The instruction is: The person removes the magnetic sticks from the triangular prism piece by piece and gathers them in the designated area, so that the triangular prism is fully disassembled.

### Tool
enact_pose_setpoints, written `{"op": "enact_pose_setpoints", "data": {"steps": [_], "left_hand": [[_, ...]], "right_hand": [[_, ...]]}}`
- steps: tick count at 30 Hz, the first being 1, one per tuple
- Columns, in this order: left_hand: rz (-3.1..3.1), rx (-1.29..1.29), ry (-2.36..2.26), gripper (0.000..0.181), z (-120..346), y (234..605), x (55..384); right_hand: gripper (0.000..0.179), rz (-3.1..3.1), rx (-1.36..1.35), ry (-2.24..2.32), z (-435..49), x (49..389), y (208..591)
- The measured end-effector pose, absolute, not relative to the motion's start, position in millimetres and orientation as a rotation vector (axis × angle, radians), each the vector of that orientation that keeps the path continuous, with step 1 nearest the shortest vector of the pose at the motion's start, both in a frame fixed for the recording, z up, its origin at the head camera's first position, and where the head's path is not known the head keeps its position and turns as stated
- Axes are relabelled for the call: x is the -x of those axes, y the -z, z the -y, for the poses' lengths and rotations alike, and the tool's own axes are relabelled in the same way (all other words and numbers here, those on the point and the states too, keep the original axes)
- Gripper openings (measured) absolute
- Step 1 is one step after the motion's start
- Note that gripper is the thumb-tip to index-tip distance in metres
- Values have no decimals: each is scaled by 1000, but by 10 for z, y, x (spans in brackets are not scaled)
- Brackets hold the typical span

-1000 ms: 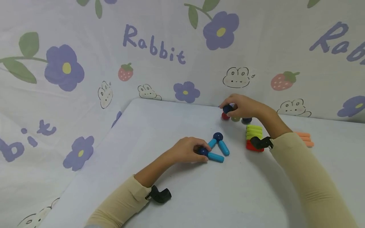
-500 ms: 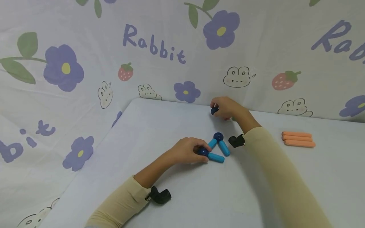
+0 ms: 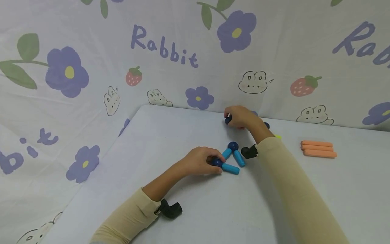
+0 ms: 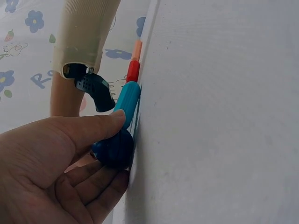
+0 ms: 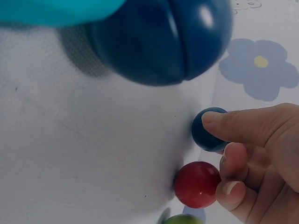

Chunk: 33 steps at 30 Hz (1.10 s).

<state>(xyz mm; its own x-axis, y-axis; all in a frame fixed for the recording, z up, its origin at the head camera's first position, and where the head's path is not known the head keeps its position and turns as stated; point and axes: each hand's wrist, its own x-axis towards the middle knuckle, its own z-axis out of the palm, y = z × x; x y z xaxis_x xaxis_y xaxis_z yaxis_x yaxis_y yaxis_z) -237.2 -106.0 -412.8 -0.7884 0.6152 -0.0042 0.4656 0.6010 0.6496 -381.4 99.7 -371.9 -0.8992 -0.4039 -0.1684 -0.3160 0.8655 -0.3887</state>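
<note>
My left hand (image 3: 198, 162) holds a dark blue ball (image 3: 217, 162) on the table, thumb on the light blue stick (image 4: 127, 103) in the left wrist view. Another light blue stick (image 3: 226, 154) runs from near this ball to a second dark blue ball (image 3: 233, 146), from which a third stick (image 3: 239, 158) slants down. At the table's far edge my right hand (image 3: 242, 117) pinches a loose dark blue ball (image 5: 210, 129) between thumb and fingers. Beside it sits a red ball (image 5: 197, 185), close against the curled fingers; a green ball (image 5: 183, 219) is partly cut off.
Three orange sticks (image 3: 318, 149) lie side by side at the right. Behind the right forearm show a further dark blue ball (image 3: 267, 125) and the tip of a yellow-green stick (image 3: 278, 136). A patterned curtain (image 3: 170, 74) hangs behind the white table (image 3: 170, 135).
My right hand has carried its dark blue ball left, past the red ball, and down toward the table. Its forearm now covers most of the yellow-green and red sticks. The left hand stays put.
</note>
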Motion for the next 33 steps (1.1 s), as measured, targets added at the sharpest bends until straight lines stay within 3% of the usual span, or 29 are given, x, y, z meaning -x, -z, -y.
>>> {"op": "enact_pose_setpoints", "data": {"steps": [11,20,25,33], "left_hand": [[-2608,-859,-948,26,1029,4123,2356],[-2610,-846,-932,27,1007,4088,2347],[-2617,-832,-928,27,1034,4083,2356],[-2616,-843,-956,27,1034,4125,2371]], "right_hand": [[44,-2771,584,654,-1100,3712,3694],[16,-2843,794,675,-1445,3030,3673],[21,-2751,898,514,-1488,2708,3755],[29,-2810,758,345,-1355,2514,3841]]}}
